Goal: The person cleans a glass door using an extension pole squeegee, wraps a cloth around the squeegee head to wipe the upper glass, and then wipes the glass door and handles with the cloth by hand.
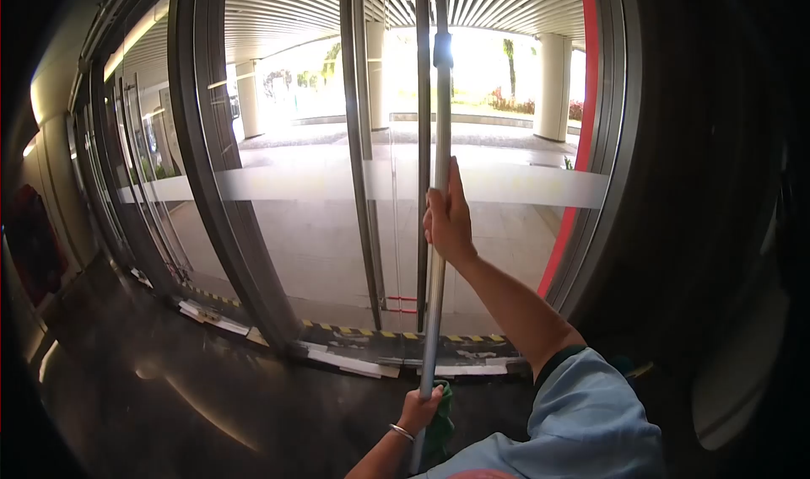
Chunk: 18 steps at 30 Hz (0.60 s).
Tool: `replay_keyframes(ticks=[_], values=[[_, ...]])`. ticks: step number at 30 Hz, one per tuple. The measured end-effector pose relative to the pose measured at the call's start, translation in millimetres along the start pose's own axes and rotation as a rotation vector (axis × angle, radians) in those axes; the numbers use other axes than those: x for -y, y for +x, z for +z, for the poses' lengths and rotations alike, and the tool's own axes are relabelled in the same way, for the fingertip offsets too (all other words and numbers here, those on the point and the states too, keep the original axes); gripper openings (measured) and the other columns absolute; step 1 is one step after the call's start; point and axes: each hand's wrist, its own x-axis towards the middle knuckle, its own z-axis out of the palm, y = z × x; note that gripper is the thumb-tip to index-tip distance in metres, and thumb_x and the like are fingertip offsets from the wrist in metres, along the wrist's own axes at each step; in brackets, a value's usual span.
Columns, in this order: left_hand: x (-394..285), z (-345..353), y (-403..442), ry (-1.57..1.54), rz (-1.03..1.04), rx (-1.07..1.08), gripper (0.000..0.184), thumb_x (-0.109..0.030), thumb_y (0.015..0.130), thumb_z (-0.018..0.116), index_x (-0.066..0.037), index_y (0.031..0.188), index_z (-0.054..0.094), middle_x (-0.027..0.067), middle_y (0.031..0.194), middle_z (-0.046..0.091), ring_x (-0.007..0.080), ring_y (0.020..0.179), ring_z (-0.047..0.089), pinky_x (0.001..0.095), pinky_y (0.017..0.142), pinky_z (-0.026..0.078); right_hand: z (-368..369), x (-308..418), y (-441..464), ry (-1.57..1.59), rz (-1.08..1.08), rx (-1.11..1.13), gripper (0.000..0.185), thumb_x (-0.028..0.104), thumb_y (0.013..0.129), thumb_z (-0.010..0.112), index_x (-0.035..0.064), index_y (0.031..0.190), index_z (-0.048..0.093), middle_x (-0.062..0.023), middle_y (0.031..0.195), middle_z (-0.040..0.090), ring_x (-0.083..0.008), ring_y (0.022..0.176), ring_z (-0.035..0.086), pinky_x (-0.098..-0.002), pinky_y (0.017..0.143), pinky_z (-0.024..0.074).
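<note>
Left hand (418,413) grips the pole (433,319) near; right hand (451,226) clasps it farther up. A dark door edge (422,83) runs just left, a red edge (590,66) farther right.

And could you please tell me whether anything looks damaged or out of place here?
The white strips along the foot of the doors look odd: they sit in broken, uneven lengths, and the sill behind them is blotchy. Whether that is damage or dirt, I can't tell. Nothing stands out about the pole.
</note>
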Motion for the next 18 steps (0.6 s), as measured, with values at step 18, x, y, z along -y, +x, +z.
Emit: replay_keyframes(ticks=[18], values=[[72.7, -5.8, -160.7, 0.037, -0.135, -0.05, 0.035, -0.023, 0.087, 0.065, -0.002, 0.061, 0.056, -0.0047, 0.055, 0.048, 0.0038, 0.054, 0.04, 0.028, 0.047, 0.037, 16.1, -15.6, -163.4, 0.085, 0.117, 0.009, 0.066, 0.017, 0.099, 0.04, 0.0179, 0.151, -0.001, 0.0011, 0.067, 0.046, -0.0045, 0.047, 0.039, -0.0222, 0.041, 0.04]])
